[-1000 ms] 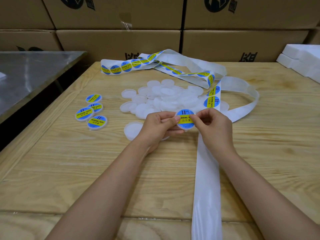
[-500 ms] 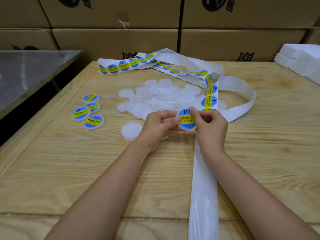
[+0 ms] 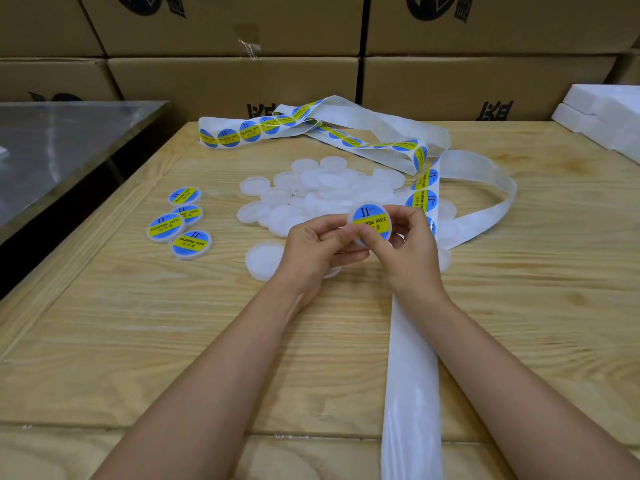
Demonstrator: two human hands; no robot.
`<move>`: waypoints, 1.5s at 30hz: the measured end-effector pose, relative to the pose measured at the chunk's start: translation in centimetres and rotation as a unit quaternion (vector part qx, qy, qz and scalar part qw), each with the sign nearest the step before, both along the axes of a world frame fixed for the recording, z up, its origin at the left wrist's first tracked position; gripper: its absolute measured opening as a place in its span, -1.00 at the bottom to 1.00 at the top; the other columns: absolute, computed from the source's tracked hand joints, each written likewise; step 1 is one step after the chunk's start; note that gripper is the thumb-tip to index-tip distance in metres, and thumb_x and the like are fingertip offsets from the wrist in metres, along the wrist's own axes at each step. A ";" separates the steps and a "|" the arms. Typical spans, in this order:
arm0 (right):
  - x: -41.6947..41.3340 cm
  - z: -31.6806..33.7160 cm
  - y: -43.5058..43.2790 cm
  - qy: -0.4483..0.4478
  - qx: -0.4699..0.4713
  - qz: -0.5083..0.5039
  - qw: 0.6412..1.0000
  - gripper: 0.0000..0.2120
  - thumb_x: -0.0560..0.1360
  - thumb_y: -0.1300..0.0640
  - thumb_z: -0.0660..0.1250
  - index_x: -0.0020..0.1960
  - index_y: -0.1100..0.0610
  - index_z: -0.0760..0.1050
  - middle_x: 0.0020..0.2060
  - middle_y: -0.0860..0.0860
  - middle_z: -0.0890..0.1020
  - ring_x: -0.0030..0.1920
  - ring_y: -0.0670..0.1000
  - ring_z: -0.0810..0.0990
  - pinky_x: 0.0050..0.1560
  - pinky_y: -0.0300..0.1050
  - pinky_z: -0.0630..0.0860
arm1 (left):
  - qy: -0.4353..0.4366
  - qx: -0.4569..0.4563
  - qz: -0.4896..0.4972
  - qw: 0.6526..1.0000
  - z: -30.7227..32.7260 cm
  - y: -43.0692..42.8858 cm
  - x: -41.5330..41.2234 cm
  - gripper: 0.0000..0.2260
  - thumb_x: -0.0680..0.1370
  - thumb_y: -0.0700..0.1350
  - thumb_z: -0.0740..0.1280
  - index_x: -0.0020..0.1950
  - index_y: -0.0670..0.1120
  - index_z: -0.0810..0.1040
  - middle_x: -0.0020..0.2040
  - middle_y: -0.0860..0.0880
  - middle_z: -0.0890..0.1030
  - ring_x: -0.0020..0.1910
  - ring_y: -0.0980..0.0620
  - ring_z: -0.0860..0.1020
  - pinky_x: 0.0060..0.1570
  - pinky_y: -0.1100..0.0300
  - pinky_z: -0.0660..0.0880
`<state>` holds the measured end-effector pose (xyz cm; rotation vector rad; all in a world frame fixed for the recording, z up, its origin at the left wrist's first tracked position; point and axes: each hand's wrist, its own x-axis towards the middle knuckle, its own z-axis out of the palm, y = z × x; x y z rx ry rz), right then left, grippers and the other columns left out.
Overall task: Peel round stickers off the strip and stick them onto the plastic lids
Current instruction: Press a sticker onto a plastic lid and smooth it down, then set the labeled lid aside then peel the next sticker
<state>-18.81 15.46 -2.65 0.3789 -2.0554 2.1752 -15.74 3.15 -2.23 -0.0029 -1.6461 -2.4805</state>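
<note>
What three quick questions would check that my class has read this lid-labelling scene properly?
1. True or false: the lid held by the left hand and right hand is blank.
2. How many stickered lids lie grouped left of the hands? A 2, B 4, C 6.
3. Fill in: the bare strip passes under the ___ wrist.
Key: 1 false; 2 B; 3 right.

Bare forearms extended forward, left hand [image 3: 317,249] and right hand [image 3: 410,252] together, fingers curled, both pinching 1 lid [image 3: 371,220]
</note>
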 end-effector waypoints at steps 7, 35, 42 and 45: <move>-0.3 0.4 1.0 0.034 0.004 0.010 0.999 -0.78 0.37 0.25 0.49 -0.09 0.07 0.50 -0.15 0.02 0.61 -0.19 -0.17 0.57 -0.10 -0.33 0.49 | -0.005 0.023 -0.012 1.000 -0.1 -0.6 0.0 -0.87 0.54 -0.23 0.23 -0.01 -0.19 0.56 -0.26 -0.05 0.68 -0.31 0.07 0.65 -0.31 0.29 0.57; -3.0 -0.5 5.2 0.031 0.317 -0.191 0.929 -0.62 0.52 0.08 0.31 0.29 0.17 0.41 0.10 0.10 0.53 0.17 0.09 0.39 0.22 -0.11 0.20 | -0.119 -0.254 0.485 0.829 -0.2 -13.5 0.2 -0.80 0.59 -0.11 0.19 0.11 -0.13 0.54 -0.08 -0.09 0.61 -0.41 -0.01 0.63 -0.25 0.01 0.61; -3.4 -0.9 5.1 -0.002 0.358 -0.137 0.924 -0.57 0.52 0.14 0.30 0.36 0.14 0.35 0.17 0.15 0.53 0.24 0.15 0.36 0.23 -0.08 0.20 | -0.179 -0.337 0.520 0.765 -1.3 -15.8 0.6 -0.75 0.57 -0.13 0.21 0.19 -0.17 0.54 0.07 -0.12 0.62 -0.20 -0.16 0.62 -0.40 0.26 0.55; -3.3 -1.1 5.1 -0.019 0.324 -0.125 0.937 -0.59 0.50 0.19 0.32 0.34 0.10 0.39 0.15 0.09 0.56 0.24 0.17 0.37 0.17 -0.05 0.31 | -0.192 -0.370 0.530 0.739 -1.3 -15.8 0.8 -0.72 0.54 -0.19 0.22 0.22 -0.20 0.53 0.13 -0.15 0.61 0.10 -0.11 0.55 0.07 0.18 0.43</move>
